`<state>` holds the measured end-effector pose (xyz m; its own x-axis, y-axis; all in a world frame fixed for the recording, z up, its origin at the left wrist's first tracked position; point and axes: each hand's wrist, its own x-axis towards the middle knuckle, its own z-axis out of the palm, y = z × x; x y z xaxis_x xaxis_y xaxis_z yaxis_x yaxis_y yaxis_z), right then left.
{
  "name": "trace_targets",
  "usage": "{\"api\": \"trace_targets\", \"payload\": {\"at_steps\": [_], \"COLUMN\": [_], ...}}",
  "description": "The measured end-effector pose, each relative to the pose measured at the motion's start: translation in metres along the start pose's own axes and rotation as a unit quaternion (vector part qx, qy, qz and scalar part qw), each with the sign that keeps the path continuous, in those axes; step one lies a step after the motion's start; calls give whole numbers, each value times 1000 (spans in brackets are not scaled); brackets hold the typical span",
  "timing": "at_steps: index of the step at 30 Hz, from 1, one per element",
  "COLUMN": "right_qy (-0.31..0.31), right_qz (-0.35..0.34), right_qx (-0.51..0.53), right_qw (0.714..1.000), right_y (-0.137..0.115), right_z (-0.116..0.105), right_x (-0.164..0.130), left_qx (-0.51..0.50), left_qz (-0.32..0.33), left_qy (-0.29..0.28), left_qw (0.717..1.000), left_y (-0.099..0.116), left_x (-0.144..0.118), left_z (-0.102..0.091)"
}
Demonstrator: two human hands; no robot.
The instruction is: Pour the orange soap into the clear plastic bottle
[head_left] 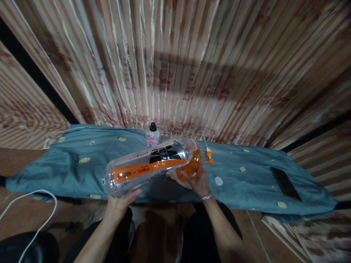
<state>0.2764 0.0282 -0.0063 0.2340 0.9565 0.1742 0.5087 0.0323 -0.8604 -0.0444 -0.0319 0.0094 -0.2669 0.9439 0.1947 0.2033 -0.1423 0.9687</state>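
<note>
My left hand [120, 202] cups the tipped clear orange-labelled plastic bottle [149, 166] from beneath, fingers pressed on; my right hand [196, 180] pinches its neck, steadying the tilt over the teal cloth [82, 171].

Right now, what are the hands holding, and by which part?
The left hand holds the tilted clear bottle by its base. The right hand grips an orange container at the bottle's mouth.
</note>
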Motion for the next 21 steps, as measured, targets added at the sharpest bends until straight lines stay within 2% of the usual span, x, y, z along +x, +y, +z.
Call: {"api": "trace_targets", "payload": {"at_steps": [3,9,15,18,21], "right_qy": [3,10,7,-5,-3], "right_qz": [-2,0,4,5,-1], "right_qx": [7,-2,-13,-4,10], "right_qw": [1000,1000,1000,1000,1000], "right_y": [-1,-4,-4,-2,0], "right_z": [-1,-1,-1,-2,-2], "right_x": [-1,-2,-1,-1,-1], "left_qx": [-49,-90,-73,-85,-101], "left_qz": [-56,-64,-64,-67,-72], "left_qy": [-16,75,39,67,64], "left_qw": [997,991,995,992,990], "left_y": [2,18,17,18,21], "left_x": [-3,-15,-10,-11,-14], "left_z": [3,18,16,16,19]}}
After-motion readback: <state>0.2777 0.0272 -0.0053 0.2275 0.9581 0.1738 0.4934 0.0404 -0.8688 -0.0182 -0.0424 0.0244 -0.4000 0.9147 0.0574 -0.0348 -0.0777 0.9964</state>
